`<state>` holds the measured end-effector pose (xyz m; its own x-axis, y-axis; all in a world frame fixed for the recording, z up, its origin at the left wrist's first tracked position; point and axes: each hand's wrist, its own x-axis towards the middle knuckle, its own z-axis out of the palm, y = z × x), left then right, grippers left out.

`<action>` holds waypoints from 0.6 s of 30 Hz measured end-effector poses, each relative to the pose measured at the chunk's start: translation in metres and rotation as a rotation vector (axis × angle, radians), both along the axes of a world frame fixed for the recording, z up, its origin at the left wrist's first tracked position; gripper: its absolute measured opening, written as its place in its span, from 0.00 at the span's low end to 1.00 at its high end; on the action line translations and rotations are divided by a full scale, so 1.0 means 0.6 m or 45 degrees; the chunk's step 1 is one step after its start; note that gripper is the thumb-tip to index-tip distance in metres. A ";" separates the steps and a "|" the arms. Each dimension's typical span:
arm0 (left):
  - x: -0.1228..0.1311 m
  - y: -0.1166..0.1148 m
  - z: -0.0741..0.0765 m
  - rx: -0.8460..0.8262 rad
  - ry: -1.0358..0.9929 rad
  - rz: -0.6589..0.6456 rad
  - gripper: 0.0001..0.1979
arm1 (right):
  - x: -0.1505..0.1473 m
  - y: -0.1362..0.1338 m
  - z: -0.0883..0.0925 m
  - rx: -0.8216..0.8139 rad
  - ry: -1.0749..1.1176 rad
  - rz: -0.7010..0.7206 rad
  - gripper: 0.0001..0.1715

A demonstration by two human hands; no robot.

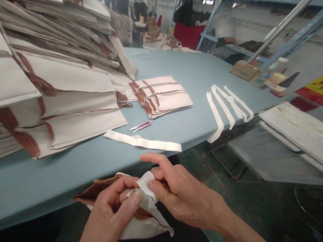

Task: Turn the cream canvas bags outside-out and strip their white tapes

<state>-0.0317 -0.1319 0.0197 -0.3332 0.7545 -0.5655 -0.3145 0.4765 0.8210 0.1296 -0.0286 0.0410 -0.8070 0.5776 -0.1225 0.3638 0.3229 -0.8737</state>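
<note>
Below the table's front edge, my left hand (113, 208) and my right hand (176, 191) both pinch a cream fabric piece with brown trim (146, 198). The fingers of each hand are closed on a folded white corner of it. The rest of the fabric hangs down toward my lap. Just above my hands a white fabric strip (141, 142) lies flat on the blue table (176, 67). Pink-handled thread snips (140, 126) rest right behind that strip.
A tall pile of cream bags with brown handles (58, 80) fills the table's left side. A smaller stack (161, 95) lies mid-table. Several white strips (227, 107) hang over the right edge. A cardboard box (244, 70) and a metal rack (290, 33) stand at the right.
</note>
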 end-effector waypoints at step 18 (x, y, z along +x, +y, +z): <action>0.003 -0.019 -0.038 0.025 0.298 0.046 0.23 | -0.024 -0.008 -0.073 -0.829 0.112 -0.179 0.22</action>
<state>-0.0300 -0.1434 -0.0032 -0.4803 0.7500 -0.4547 -0.1307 0.4514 0.8827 0.1153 -0.0335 -0.0029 -0.7524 0.5087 -0.4186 0.2821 -0.3254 -0.9025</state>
